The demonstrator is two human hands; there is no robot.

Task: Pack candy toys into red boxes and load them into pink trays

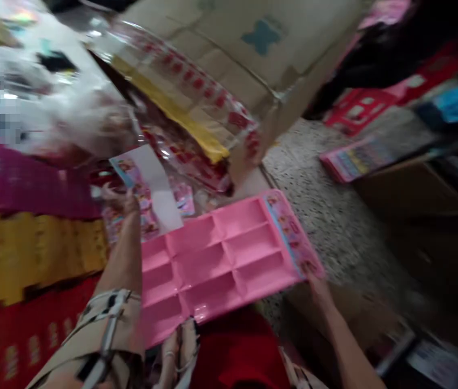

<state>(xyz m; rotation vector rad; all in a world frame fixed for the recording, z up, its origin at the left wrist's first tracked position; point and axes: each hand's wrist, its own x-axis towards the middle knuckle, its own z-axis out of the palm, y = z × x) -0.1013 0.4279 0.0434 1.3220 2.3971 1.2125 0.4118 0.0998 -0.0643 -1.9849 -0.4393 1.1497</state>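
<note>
Pink compartmented tray (200,265), w/ printed end strip (288,229), sits btwn. the hands in front of the person: R hand (315,282) grips its near R corner; L hand (126,201) fingers curl at a printed card (145,197), closure too blurred to tell. Step in hand, apparently: handling card beside tray; next move calls for a steady R hold & sure L pinch. Print on card, strip & carton tape (192,77): illegible (blur).
</note>
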